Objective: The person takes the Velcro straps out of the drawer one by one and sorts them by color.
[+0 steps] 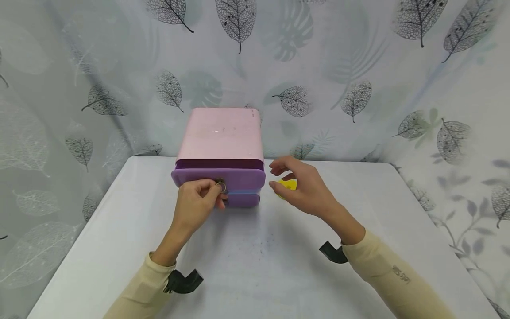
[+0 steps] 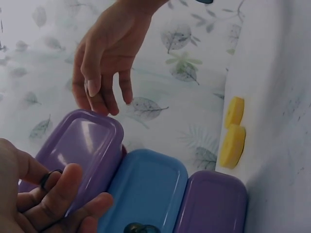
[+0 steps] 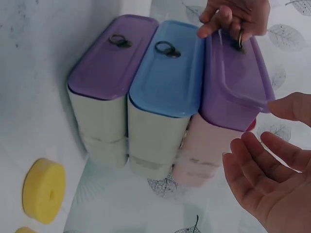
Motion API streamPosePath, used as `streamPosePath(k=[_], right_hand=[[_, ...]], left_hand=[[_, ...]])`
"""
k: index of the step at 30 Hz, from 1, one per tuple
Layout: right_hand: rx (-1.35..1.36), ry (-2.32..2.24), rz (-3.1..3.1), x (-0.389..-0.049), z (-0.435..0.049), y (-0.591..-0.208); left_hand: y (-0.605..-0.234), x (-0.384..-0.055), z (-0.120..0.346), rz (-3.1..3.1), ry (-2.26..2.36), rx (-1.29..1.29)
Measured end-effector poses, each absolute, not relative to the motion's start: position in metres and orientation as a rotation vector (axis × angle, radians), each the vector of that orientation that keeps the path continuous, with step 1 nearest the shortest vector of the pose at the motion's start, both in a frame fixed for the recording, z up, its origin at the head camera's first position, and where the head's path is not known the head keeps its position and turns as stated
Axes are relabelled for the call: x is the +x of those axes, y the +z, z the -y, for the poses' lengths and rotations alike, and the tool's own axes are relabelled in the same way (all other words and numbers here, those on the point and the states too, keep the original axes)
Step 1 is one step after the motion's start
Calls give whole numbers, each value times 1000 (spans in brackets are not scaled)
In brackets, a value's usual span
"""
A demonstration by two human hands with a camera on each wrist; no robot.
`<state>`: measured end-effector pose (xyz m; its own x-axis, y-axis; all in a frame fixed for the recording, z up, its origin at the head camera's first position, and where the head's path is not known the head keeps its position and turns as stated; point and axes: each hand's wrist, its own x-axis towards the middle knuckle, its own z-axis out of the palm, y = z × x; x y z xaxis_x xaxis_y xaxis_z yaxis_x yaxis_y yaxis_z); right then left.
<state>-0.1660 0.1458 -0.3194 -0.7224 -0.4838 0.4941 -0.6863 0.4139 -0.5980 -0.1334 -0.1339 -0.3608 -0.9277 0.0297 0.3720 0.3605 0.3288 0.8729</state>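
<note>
A small drawer cabinet (image 1: 221, 133) with a pink top stands at the back of the white table. Its top purple drawer (image 1: 247, 178) is pulled partly out. On that drawer's front, my left hand (image 1: 196, 199) pinches the metal ring pull (image 1: 222, 188) between thumb and finger. My right hand (image 1: 304, 188) is held in the air just beyond the drawer's right edge, fingers loosely bent and holding nothing. Below, the blue drawer (image 3: 165, 82) and the lower purple drawer (image 3: 104, 68) are closed, each with its own ring.
Two round yellow pieces lie right of the cabinet; the nearer yellow disc (image 3: 43, 190) has a small hole in its middle. A leaf-patterned cloth (image 1: 239, 71) hangs behind and beside the table (image 1: 279, 274).
</note>
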Motion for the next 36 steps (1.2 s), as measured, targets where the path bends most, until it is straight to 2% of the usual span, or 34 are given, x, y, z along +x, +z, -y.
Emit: streamPosePath(k=[36], right_hand=[[1068,1207,2561,-169,-124,-340]], left_hand=[[-362,-166,137,2343,-1666,-327]])
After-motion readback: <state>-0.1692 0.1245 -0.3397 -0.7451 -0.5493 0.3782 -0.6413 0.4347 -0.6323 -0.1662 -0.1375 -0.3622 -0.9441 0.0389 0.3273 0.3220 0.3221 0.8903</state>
